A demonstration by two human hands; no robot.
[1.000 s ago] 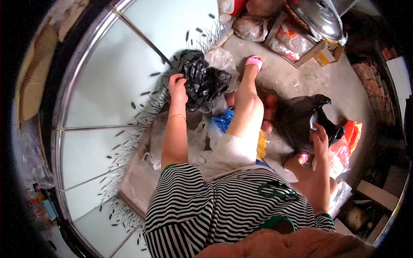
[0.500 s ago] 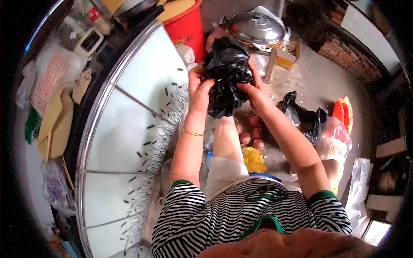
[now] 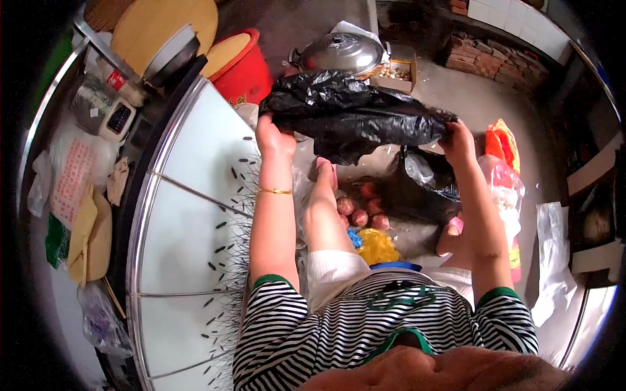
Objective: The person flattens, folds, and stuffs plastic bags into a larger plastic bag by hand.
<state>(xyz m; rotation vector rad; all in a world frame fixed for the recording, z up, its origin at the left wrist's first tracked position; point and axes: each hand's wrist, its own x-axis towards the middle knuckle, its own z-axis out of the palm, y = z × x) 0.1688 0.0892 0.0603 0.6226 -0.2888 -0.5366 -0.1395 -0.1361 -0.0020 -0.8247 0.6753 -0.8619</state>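
A black plastic bag (image 3: 365,117) is stretched wide between my two hands, above my knees. My left hand (image 3: 275,135) grips its left end, and my right hand (image 3: 459,142) grips its right end. The bag's middle hangs loose and wrinkled. Under my right forearm, another black plastic bag (image 3: 424,189) stands on the floor with its mouth open and some clear plastic in it. Several round reddish vegetables (image 3: 360,216) lie on the floor between my legs, beside a yellow plastic bag (image 3: 378,246).
To my left runs a glass-panelled surface (image 3: 189,228) with a metal rim. A red bucket (image 3: 242,72), a lidded metal pot (image 3: 342,53) and a cardboard box (image 3: 396,77) stand ahead. An orange bag (image 3: 502,144) and clear plastic bags (image 3: 505,186) are at right.
The black bag was bunched up between my hands and is now spread out sideways. My hands have moved apart, left hand leftward and right hand rightward. The view has shifted slightly.
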